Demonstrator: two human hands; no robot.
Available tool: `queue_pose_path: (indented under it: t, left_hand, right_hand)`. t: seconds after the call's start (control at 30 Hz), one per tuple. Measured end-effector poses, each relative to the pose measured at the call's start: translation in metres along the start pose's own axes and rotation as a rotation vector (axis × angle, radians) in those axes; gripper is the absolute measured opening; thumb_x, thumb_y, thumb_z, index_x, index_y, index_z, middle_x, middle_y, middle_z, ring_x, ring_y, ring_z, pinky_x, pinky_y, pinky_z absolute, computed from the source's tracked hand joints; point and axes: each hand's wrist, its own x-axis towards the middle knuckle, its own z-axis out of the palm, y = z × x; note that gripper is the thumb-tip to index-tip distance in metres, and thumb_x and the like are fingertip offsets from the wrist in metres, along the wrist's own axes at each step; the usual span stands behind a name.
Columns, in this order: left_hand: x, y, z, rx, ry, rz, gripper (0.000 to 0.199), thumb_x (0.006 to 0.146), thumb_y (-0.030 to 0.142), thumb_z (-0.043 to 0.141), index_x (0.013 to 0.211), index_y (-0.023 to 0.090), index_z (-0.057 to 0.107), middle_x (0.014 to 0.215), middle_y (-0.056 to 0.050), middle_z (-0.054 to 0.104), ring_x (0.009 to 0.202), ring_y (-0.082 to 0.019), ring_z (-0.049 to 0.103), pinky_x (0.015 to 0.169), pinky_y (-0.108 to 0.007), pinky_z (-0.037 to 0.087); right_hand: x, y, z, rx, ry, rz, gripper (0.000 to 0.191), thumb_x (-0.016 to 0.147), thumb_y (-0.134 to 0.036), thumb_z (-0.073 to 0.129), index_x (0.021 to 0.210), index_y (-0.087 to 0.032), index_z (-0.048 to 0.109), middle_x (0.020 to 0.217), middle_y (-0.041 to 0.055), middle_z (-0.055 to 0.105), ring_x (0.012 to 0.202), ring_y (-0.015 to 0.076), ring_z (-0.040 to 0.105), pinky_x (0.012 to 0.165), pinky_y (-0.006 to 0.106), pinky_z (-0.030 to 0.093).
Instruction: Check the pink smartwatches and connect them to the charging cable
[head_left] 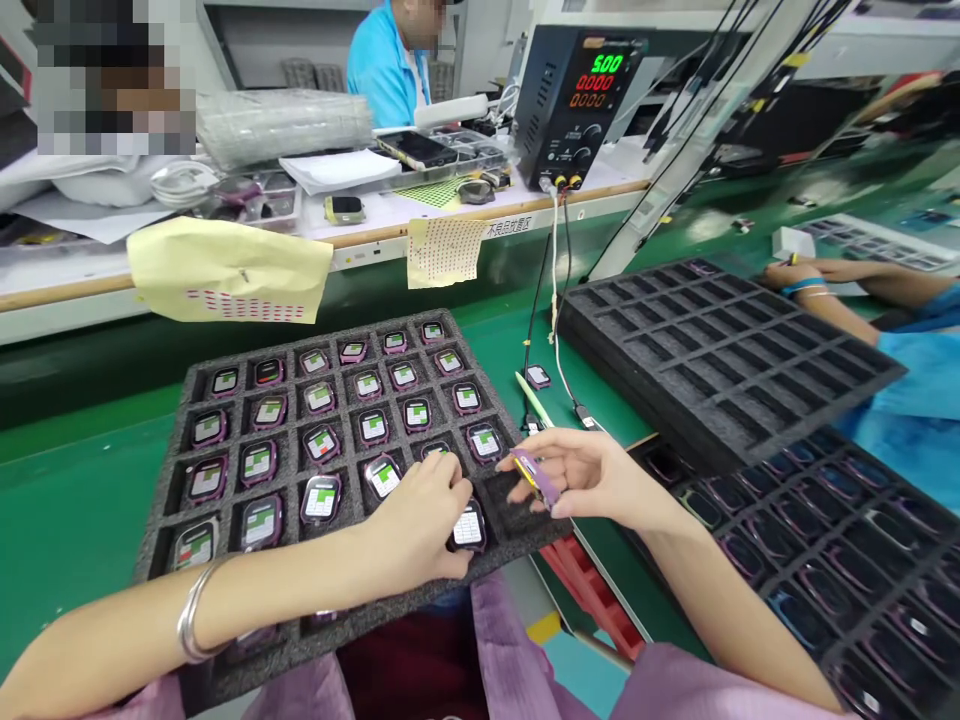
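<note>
A black foam tray (480, 345) with rows of square compartments holds several purple-framed watch bodies with lit screens. My left hand (420, 515) reaches over its near right part, fingers curled at a lit watch (469, 525) in the front row; the fingertips are partly hidden. Just right of it, my right hand (577, 475) holds a small purple watch body (541, 480) with a yellow strip, pinched between thumb and fingers and tilted, above a compartment at the tray's right corner.
To the right stand an empty-celled foam tray (720, 345) and a filled one (810, 550). Cables, a green pen (533, 400) and a small watch part (538, 376) lie between trays. Behind are a power supply (574, 110), a shelf edge (375, 237) and other people.
</note>
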Motion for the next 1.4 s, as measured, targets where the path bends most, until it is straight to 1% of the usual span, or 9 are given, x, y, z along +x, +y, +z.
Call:
queue_pose_path:
  t: [0.1,0.2,0.33,0.47,0.7,0.9,1.1,1.27,1.4]
  left_hand:
    - [-0.013,-0.011,-0.021,-0.603,0.027,-0.112,0.036,0.068,0.021,0.073,0.098,0.014,0.054,0.102,-0.010,0.057,0.089,-0.022,0.057,0.070,-0.033,0.052]
    - [-0.029,-0.021,-0.044,-1.096,0.034,-0.252,0.043,0.069,0.021,0.075,0.105,0.017,0.051,0.100,-0.008,0.060,0.085,-0.019,0.060,0.066,-0.027,0.051]
    - [-0.045,-0.029,-0.061,-1.416,0.235,-0.273,0.048,0.062,0.009,0.079,0.104,0.016,0.056,0.106,-0.008,0.062,0.090,-0.014,0.059,0.080,-0.023,0.046]
    - [-0.050,-0.034,-0.062,-1.623,0.319,-0.310,0.042,0.060,0.005,0.073,0.098,0.015,0.058,0.101,-0.010,0.066,0.082,-0.013,0.057,0.073,-0.021,0.044]
    - [-0.051,-0.042,-0.055,-1.657,0.397,-0.356,0.054,0.058,0.000,0.056,0.109,0.017,0.058,0.093,-0.006,0.064,0.086,-0.016,0.056,0.076,-0.025,0.042]
    - [-0.053,-0.043,-0.049,-1.682,0.408,-0.216,0.049,0.068,0.006,0.057,0.115,0.020,0.053,0.104,-0.008,0.062,0.099,-0.028,0.061,0.087,-0.046,0.048]
    - [-0.049,-0.045,-0.050,-1.516,0.500,-0.250,0.027,0.089,0.021,0.052,0.116,0.018,0.051,0.099,-0.009,0.063,0.087,-0.021,0.063,0.076,-0.037,0.055]
    - [-0.050,-0.049,-0.048,-1.434,0.489,-0.221,0.029,0.090,0.033,0.054,0.115,0.017,0.053,0.086,-0.007,0.061,0.076,-0.019,0.062,0.063,-0.032,0.055]
    - [-0.052,-0.047,-0.047,-1.505,0.488,-0.208,0.037,0.086,0.025,0.057,0.122,0.018,0.051,0.092,-0.008,0.063,0.085,-0.021,0.062,0.070,-0.036,0.055]
  right_hand:
    - [0.010,0.004,0.013,0.298,0.051,-0.045,0.054,0.066,-0.023,0.085,0.113,-0.017,0.061,0.100,0.0081,0.063,0.069,0.0175,0.067,0.049,0.020,0.052]
    - [0.025,0.003,0.028,0.310,0.130,-0.067,0.051,0.066,-0.014,0.083,0.112,-0.016,0.061,0.085,0.0026,0.061,0.058,0.0089,0.057,0.039,0.012,0.044]
    - [0.048,-0.007,0.044,0.153,0.104,-0.042,0.052,0.073,-0.012,0.076,0.118,-0.018,0.052,0.082,0.0016,0.061,0.054,0.0088,0.055,0.036,0.011,0.044]
    - [0.070,-0.015,0.056,0.092,0.021,-0.067,0.062,0.073,-0.015,0.075,0.127,-0.020,0.047,0.094,0.0052,0.063,0.062,0.0120,0.061,0.041,0.014,0.049]
    - [0.093,-0.023,0.069,-0.045,0.126,-0.185,0.034,0.088,-0.028,0.062,0.120,-0.016,0.058,0.088,0.0059,0.065,0.052,0.0103,0.058,0.040,0.018,0.046]
    - [0.096,-0.018,0.071,-0.095,0.133,-0.206,0.023,0.090,-0.026,0.059,0.113,-0.019,0.062,0.080,0.0023,0.065,0.049,0.0085,0.057,0.042,0.016,0.045]
    - [0.093,-0.018,0.071,-0.104,0.098,-0.207,0.026,0.095,-0.028,0.054,0.119,-0.021,0.059,0.073,0.0018,0.066,0.051,0.0111,0.059,0.046,0.018,0.048]
    - [0.092,-0.018,0.071,-0.091,0.091,-0.182,0.028,0.094,-0.034,0.056,0.119,-0.022,0.060,0.080,0.0047,0.068,0.054,0.0154,0.062,0.044,0.022,0.050]
    - [0.092,-0.014,0.069,-0.064,0.082,-0.161,0.031,0.094,-0.035,0.056,0.122,-0.021,0.058,0.081,0.0055,0.068,0.056,0.0181,0.064,0.044,0.025,0.051]
